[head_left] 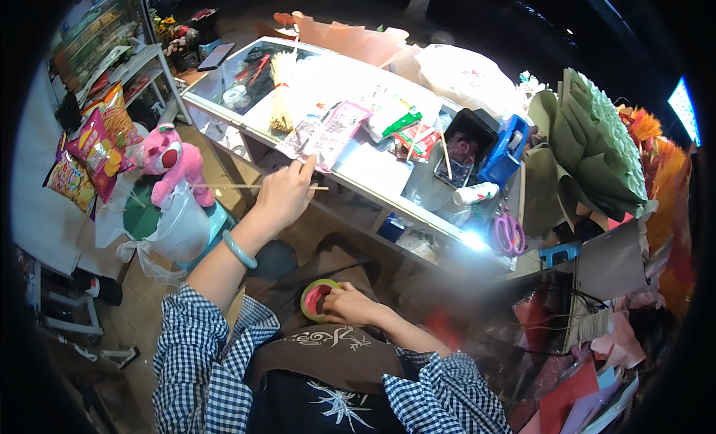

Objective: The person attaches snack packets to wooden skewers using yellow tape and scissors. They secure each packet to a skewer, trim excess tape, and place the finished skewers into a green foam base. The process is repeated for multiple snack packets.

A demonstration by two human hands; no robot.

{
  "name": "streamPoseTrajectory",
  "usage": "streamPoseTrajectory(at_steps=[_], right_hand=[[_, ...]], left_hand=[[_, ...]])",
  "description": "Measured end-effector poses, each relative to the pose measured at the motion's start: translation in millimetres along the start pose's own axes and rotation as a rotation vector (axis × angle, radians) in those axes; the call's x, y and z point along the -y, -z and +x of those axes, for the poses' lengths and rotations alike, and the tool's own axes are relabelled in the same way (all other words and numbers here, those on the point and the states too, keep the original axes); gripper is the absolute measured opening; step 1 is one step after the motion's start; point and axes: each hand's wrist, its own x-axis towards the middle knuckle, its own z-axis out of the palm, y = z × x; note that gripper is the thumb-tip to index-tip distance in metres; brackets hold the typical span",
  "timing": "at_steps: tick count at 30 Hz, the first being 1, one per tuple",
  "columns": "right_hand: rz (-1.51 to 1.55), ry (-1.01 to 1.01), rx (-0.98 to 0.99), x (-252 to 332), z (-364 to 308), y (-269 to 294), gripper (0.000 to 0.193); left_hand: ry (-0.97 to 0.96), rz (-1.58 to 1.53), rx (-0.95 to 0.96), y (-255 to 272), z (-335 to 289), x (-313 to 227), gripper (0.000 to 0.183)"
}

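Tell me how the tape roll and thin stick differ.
The tape roll is a ring; the thin stick is straight. The tape roll shows yellow-green and red; the thin stick is pale tan. The thin stick extends past both sides of the left hand; the tape roll sits at the right hand. Both touch a hand.

The tape roll (pixel 307 300) is yellow-green and red, the packet (pixel 339 134) pink, the sleeves (pixel 186 344) checked navy and white.

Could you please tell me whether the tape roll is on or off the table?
Off: the tape roll is in the right hand, clearly apart from the table.
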Motion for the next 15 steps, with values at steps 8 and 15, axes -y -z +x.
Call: streamPoseTrajectory(at_steps=[8,15], right_hand=[[1.049,-0.328,-0.631,6,-13,45,0.024],[1.19,-0.229,-0.736,23,-17,73,0.029]], left_hand=[[0.219,-0.931,0.317,8,-87,-12,0.025],[0.121,-1.186,0.554,10,-92,-27,0.037]])
